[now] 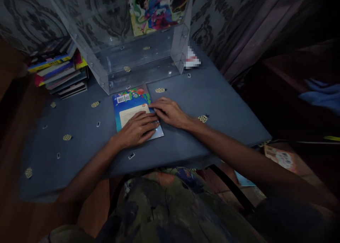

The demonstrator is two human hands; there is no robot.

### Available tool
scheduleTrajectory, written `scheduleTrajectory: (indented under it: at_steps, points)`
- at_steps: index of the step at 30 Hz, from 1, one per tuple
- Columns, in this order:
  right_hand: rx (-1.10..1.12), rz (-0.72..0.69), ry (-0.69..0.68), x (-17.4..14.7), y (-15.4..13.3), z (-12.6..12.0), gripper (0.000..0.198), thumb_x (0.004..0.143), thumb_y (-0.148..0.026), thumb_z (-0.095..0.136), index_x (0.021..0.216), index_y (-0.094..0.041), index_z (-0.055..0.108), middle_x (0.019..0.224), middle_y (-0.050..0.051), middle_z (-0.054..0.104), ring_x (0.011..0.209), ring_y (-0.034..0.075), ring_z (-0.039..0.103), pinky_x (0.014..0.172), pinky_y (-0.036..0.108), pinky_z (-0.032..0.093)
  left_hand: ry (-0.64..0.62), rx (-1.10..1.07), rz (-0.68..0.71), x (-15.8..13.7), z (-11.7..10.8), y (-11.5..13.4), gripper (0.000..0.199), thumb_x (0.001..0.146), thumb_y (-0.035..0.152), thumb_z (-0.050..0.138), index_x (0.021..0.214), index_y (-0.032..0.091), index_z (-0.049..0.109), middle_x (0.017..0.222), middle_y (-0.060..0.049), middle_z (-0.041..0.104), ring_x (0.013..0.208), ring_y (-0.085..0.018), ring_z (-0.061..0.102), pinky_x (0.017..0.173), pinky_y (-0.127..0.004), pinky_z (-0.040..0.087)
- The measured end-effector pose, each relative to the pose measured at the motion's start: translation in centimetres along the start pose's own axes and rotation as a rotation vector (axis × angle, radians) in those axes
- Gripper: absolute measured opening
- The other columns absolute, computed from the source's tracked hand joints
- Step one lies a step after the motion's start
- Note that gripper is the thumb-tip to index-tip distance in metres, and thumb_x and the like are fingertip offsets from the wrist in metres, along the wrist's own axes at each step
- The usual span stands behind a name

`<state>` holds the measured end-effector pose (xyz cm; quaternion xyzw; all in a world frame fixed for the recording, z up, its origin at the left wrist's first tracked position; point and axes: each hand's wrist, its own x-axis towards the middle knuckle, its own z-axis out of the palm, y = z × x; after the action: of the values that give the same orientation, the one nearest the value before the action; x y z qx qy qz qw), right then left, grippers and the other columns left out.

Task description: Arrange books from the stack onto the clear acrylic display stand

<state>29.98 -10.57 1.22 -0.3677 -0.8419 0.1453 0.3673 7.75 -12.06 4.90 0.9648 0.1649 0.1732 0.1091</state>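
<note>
A thin book (132, 100) lies on the blue tablecloth, its blue, colourful back cover facing up with two printed code squares near the top and a pale text panel. My left hand (138, 128) rests flat across the lower part of the cover, fingers stretched out and covering part of the panel. At the book's right edge is my right hand (169, 112), its index finger stretched onto the cover and the other fingers slightly bent. The right fingertips come close to the left ones. Nothing is visibly held in either hand.
Behind the book stands a clear acrylic shelf (148, 64) with a bright picture book (159, 11) on it. A stack of books (63, 71) sits at the back left. A white packet (191, 58), partly blurred, is right of the shelf. More books (281, 159) lie low at right.
</note>
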Motion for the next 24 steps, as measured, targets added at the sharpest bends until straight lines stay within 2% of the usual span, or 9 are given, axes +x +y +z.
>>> scheduleTrajectory:
  at_steps: [5, 11, 19, 24]
  points:
    - [0.013, 0.005, 0.004, -0.3, -0.3, 0.0, 0.032, 0.098, -0.018, 0.044, 0.117, -0.014, 0.070, 0.101, 0.012, 0.074, 0.096, 0.026, 0.064, 0.089, 0.043, 0.052, -0.007, 0.024, 0.018, 0.1, -0.2, 0.4, 0.029, 0.102, 0.027, 0.049, 0.121, 0.019, 0.069, 0.127, -0.011, 0.070, 0.128, -0.026, 0.060, 0.108, -0.051, 0.046]
    - [0.019, -0.003, -0.005, -1.0, -1.4, -0.3, 0.031, 0.097, -0.016, 0.044, 0.117, -0.016, 0.069, 0.105, 0.011, 0.075, 0.100, 0.025, 0.065, 0.092, 0.043, 0.051, 0.023, 0.019, 0.111, -0.1, -0.3, 1.5, 0.027, 0.102, 0.025, 0.050, 0.115, 0.015, 0.071, 0.122, -0.013, 0.072, 0.118, -0.026, 0.064, 0.104, -0.048, 0.050]
    - [0.036, -0.003, -0.037, -2.4, -2.5, -0.6, 0.031, 0.097, -0.016, 0.047, 0.119, -0.021, 0.068, 0.109, 0.008, 0.074, 0.105, 0.025, 0.066, 0.097, 0.047, 0.051, -0.047, 0.082, 0.091, -0.5, -0.4, 2.2, 0.029, 0.102, 0.026, 0.048, 0.120, 0.017, 0.069, 0.126, -0.012, 0.069, 0.123, -0.025, 0.061, 0.107, -0.048, 0.049]
    - [0.061, 0.002, -0.025, -4.1, -4.0, -1.3, 0.030, 0.100, -0.018, 0.047, 0.123, -0.019, 0.067, 0.116, 0.011, 0.074, 0.112, 0.026, 0.065, 0.096, 0.047, 0.054, -0.069, 0.162, 0.091, -0.6, -0.9, 3.2, 0.028, 0.103, 0.026, 0.048, 0.121, 0.016, 0.067, 0.123, -0.012, 0.068, 0.122, -0.026, 0.060, 0.103, -0.045, 0.051]
